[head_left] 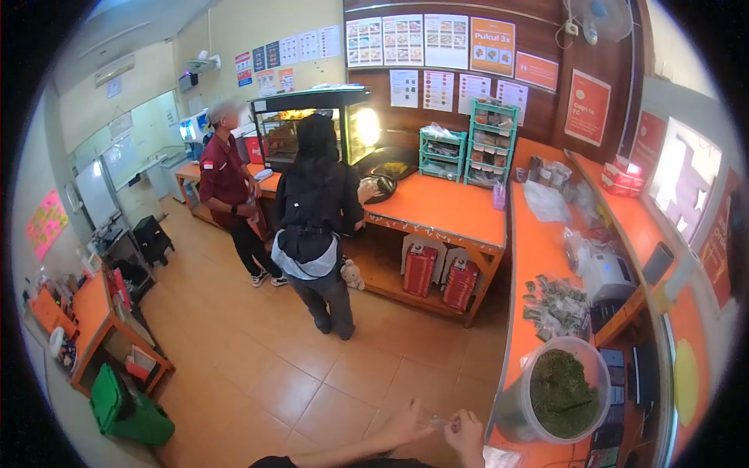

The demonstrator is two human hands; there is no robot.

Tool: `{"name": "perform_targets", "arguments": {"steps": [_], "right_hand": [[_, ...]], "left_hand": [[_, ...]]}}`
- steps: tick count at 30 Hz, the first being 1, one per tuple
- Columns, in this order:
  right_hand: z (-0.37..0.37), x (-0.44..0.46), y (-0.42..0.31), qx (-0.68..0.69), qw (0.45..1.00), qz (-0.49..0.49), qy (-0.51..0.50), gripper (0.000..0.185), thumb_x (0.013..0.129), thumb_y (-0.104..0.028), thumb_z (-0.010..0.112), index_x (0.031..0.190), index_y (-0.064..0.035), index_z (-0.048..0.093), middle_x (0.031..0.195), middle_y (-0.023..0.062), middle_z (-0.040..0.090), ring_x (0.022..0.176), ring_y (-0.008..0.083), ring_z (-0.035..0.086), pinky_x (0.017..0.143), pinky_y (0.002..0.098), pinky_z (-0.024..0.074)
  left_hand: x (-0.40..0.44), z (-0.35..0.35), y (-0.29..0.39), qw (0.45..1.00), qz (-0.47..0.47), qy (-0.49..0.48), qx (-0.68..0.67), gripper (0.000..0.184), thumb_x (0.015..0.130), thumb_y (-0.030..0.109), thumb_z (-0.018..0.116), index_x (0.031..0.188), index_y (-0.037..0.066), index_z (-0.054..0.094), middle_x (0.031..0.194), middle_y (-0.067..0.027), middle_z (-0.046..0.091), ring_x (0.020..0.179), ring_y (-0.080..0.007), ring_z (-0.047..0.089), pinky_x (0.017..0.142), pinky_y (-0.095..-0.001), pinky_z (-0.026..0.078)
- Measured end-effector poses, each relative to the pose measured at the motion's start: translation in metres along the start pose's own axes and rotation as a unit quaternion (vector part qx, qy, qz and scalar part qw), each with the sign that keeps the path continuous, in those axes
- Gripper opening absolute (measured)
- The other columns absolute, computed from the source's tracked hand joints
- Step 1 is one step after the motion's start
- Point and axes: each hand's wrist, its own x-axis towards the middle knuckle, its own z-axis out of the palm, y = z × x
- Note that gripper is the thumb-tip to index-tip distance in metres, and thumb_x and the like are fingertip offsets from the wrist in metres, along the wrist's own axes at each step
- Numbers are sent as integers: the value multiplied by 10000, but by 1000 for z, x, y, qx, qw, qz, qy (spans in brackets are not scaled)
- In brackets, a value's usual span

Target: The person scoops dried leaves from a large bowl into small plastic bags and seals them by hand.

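Note:
Near the bottom of the head view, my left hand (409,423) and my right hand (466,431) are close together, fingers pinched. Between them is a small, clear plastic bag (438,421), held from both sides; its contents are too small to make out. To the right of my hands, a large translucent tub (507,405) on the orange counter holds a mass of chopped green stuff (563,390). A dark utensil handle seems to lie on the green mass. Just behind the tub is a pile of small clear packets with green contents (558,308).
A grey printer-like machine (608,274) and dark devices line the right counter (534,234). Two people stand at the glass display case (312,125). Teal racks (491,144) stand on the back counter. A green bin (129,405) is at lower left.

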Motion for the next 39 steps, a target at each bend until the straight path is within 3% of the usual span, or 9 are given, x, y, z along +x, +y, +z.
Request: {"name": "perform_targets", "arguments": {"steps": [7,13,21,28,32,33,35,36,39], "right_hand": [[9,33,-35,55,991,-96,-75,81,765,-27,666,843,-6,657,788,189,640,692,337,661,614,401,516],[21,41,-47,22,991,-104,-76,70,758,-41,665,822,-11,667,762,185,658,695,339,669,603,402,516],[31,28,-70,25,999,-44,6,79,730,-76,673,794,-36,652,662,148,651,612,293,670,581,401,526],[-2,20,-66,4,997,-68,30,46,787,-44,661,808,-14,633,638,125,629,541,232,627,531,326,497],[-88,27,-127,-38,948,-280,149,106,939,-118,624,926,-31,684,739,132,629,641,285,612,604,348,494],[-118,31,-120,-175,980,-89,26,201,970,-207,601,1137,-96,613,1029,157,610,873,303,620,746,359,515],[-173,48,-88,-283,955,-71,61,290,927,-197,622,1197,-94,597,1082,172,623,919,318,631,802,403,517],[-193,53,-71,-251,909,-249,218,205,853,-98,665,1045,-26,651,845,163,654,734,317,636,715,436,498],[-241,58,-29,-388,890,-105,215,243,806,-136,712,997,5,662,952,210,642,911,363,622,805,477,481]], "left_hand": [[-12,-36,7,926,-72,-13,-372,819,783,356,811,1449,92,413,1215,-168,567,1058,-243,629,914,-416,511],[-27,-69,-16,977,-19,190,95,809,755,347,825,1430,102,453,1227,-149,599,1051,-303,633,966,-427,479],[-14,-37,14,975,72,184,-105,528,820,175,742,1316,119,569,1071,-101,631,732,-235,637,588,-336,503],[-7,-45,36,973,38,108,-203,417,845,198,752,1233,108,630,904,-56,586,588,-146,540,555,-299,462],[8,-48,26,961,51,162,-218,446,840,261,777,1229,94,636,971,-55,606,597,-107,543,559,-268,472],[11,-51,25,959,35,168,-227,472,830,275,790,1235,87,634,990,-58,611,597,-98,543,564,-259,479],[17,-55,21,962,42,168,-213,485,824,280,797,1238,87,633,999,-61,617,595,-93,543,569,-252,483],[20,-56,19,964,49,170,-197,498,818,285,804,1242,87,632,1009,-64,622,593,-88,544,574,-244,487],[27,-56,20,962,67,170,-203,504,813,274,808,1245,84,631,1019,-62,628,589,-85,547,569,-244,488]]}}
